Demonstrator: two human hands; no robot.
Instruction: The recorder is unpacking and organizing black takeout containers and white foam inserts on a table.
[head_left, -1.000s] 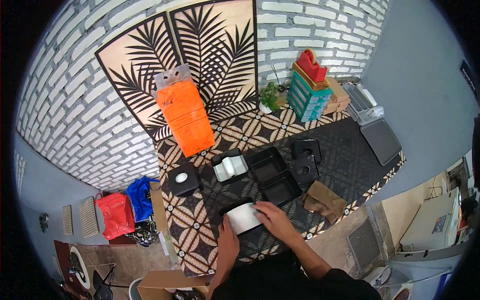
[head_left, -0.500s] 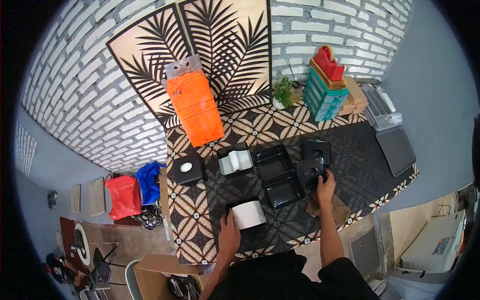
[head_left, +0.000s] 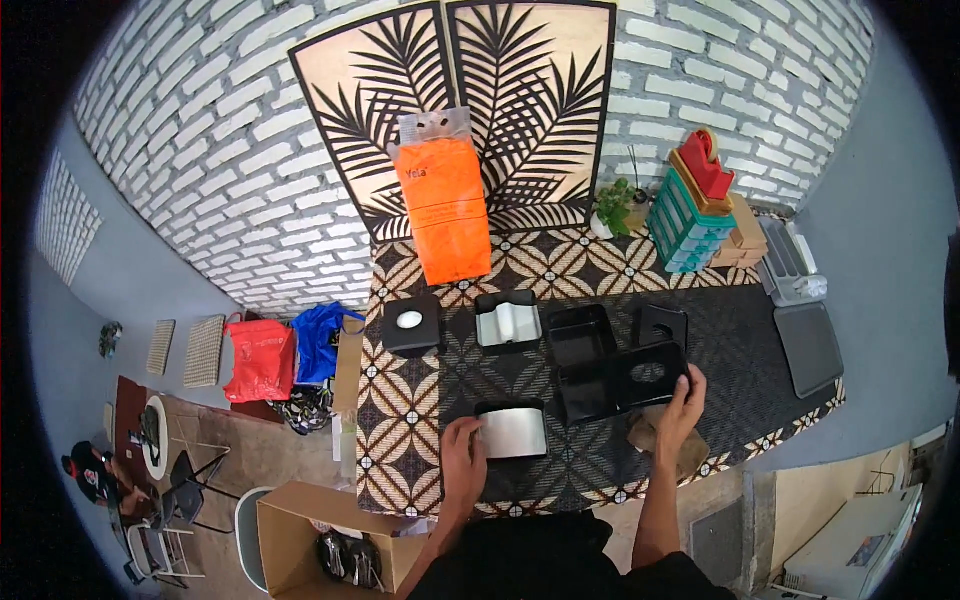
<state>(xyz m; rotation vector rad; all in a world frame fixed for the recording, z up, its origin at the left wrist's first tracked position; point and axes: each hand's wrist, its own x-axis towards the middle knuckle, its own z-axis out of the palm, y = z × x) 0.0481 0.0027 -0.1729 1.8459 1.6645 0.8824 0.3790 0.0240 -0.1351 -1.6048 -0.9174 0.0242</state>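
Observation:
A black lid with an oval hole (head_left: 617, 372) is in my right hand (head_left: 683, 408), its fingers closed on the right edge. The lid tilts over part of an open black box (head_left: 590, 396). At the near side of the mat, my left hand (head_left: 465, 466) curls its fingers at the left edge of another black box (head_left: 526, 457), which holds a curved, shiny white piece (head_left: 514, 434). Behind the held lid lies a second black lid (head_left: 672, 321), partly covered. A second open black box (head_left: 582, 336) adjoins the first.
A black box with a white object in its top opening (head_left: 424, 338) and a box with a grey-white insert (head_left: 508, 325) stand farther left. Brown material (head_left: 690, 452) lies under my right wrist. Behind are an orange package (head_left: 447, 220), teal drawers (head_left: 688, 232) and a grey tray (head_left: 808, 350).
My right hand has brought the lid nearer and leftward, over the open black box. My left hand stays by the box with the white piece, slightly farther left. The view has shifted.

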